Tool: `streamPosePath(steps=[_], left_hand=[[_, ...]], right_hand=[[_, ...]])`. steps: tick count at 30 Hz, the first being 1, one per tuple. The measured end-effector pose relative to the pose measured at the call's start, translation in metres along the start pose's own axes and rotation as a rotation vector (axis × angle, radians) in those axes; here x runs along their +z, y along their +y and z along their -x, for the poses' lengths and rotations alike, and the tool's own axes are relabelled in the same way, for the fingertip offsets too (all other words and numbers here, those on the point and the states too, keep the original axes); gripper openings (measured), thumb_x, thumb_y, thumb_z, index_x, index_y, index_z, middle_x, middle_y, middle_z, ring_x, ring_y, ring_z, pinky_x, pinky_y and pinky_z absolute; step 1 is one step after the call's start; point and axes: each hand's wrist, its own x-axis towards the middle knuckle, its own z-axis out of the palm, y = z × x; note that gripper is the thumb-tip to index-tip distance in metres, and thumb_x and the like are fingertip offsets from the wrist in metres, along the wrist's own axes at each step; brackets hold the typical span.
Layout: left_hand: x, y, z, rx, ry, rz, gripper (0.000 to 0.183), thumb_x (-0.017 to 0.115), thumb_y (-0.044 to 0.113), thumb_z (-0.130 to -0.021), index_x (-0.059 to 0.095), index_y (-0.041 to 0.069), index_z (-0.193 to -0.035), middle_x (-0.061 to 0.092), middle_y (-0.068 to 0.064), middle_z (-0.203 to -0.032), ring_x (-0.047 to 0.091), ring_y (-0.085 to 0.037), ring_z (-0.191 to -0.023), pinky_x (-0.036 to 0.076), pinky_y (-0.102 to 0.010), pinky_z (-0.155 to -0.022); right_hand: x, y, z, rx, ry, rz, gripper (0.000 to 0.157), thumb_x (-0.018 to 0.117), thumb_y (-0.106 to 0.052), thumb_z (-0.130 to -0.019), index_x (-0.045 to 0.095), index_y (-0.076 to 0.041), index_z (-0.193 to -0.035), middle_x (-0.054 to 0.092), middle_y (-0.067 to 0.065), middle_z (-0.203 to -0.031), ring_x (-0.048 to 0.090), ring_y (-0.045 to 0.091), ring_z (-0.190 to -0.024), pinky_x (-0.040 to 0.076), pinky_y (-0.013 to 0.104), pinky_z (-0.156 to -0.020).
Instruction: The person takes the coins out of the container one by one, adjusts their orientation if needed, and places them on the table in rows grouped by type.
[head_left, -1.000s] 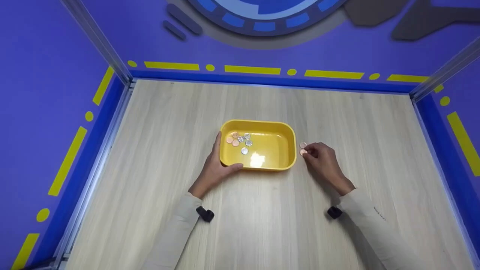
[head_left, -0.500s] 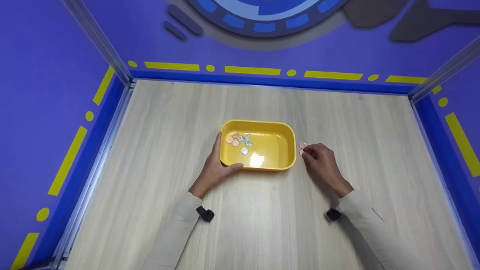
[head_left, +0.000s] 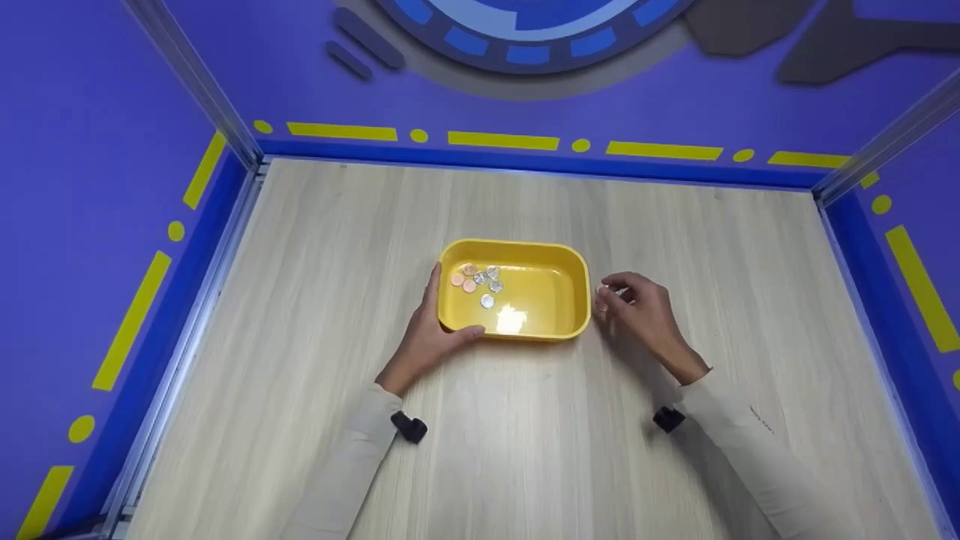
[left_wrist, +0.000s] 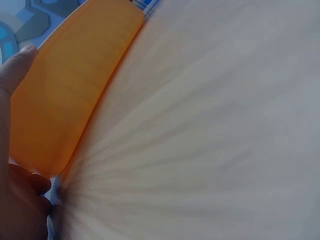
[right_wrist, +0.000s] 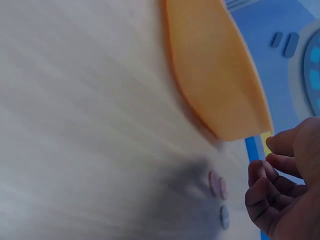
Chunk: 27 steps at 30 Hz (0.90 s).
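Right hand (head_left: 637, 311) hovers just beside the right wall of the yellow tray (head_left: 576, 300), near the middle of the worktop (head_left: 675, 225), its fingers curled with the tips drawn together. From the head view it seems to pinch a small coin between thumb and forefinger, though the blur makes that uncertain. The right wrist view shows three loose coins (right_wrist: 219, 187) lying flat on the wood below those fingertips, close to the tray's outer wall and apart from it. Left hand (head_left: 427, 337) wraps the tray's left end, thumb along the near rim and fingers up the short side, apparently to steady the tray. Inside, a cluster of coins (head_left: 476, 281), silver and copper, sits toward the tray's far left corner; the rest of its floor shows only glare.
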Motion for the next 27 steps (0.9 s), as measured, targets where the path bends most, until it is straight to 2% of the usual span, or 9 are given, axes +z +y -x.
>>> streamPosePath(steps=[8, 14, 20, 27], left_hand=[[0.0, 0.0, 0.0, -0.01, -0.002, -0.005, 0.138, 0.097, 0.046, -0.083, 0.003, 0.013, -0.179, 0.032, -0.013, -0.179, 0.048, -0.026, -0.151, 0.036, -0.048, -0.126], [0.0, -0.001, -0.001, -0.02, 0.003, -0.012, 0.139, 0.098, 0.048, -0.082, 0.003, 0.016, -0.179, 0.032, -0.011, -0.179, 0.047, -0.025, -0.152, 0.035, -0.048, -0.127], [0.0, 0.0, -0.001, -0.024, -0.004, -0.004, 0.138, 0.098, 0.042, -0.083, 0.003, 0.015, -0.179, 0.029, -0.011, -0.18, 0.045, -0.027, -0.154, 0.034, -0.049, -0.128], [-0.001, 0.001, 0.0, -0.02, -0.003, -0.006, 0.137, 0.097, 0.046, -0.084, 0.003, 0.016, -0.179, 0.032, -0.013, -0.179, 0.048, -0.027, -0.151, 0.035, -0.048, -0.126]], right_hand=[[0.003, -0.03, -0.012, -0.073, -0.031, -0.053, 0.017, 0.077, -0.002, -0.102, 0.079, 0.005, -0.117, 0.077, 0.018, -0.102, 0.07, 0.022, -0.075, 0.056, 0.017, -0.062], [0.009, -0.047, -0.018, -0.155, -0.066, 0.014, 0.018, 0.078, 0.0, -0.101, 0.079, 0.006, -0.117, 0.077, 0.016, -0.105, 0.071, 0.026, -0.084, 0.053, 0.016, -0.071], [0.014, -0.057, -0.025, -0.225, -0.11, 0.046, 0.017, 0.078, -0.001, -0.101, 0.079, 0.006, -0.117, 0.077, 0.015, -0.106, 0.072, 0.027, -0.087, 0.056, 0.022, -0.076], [0.019, -0.068, -0.039, -0.247, -0.186, 0.077, 0.019, 0.08, -0.006, -0.101, 0.079, 0.005, -0.118, 0.077, 0.014, -0.106, 0.073, 0.026, -0.086, 0.059, 0.03, -0.076]])
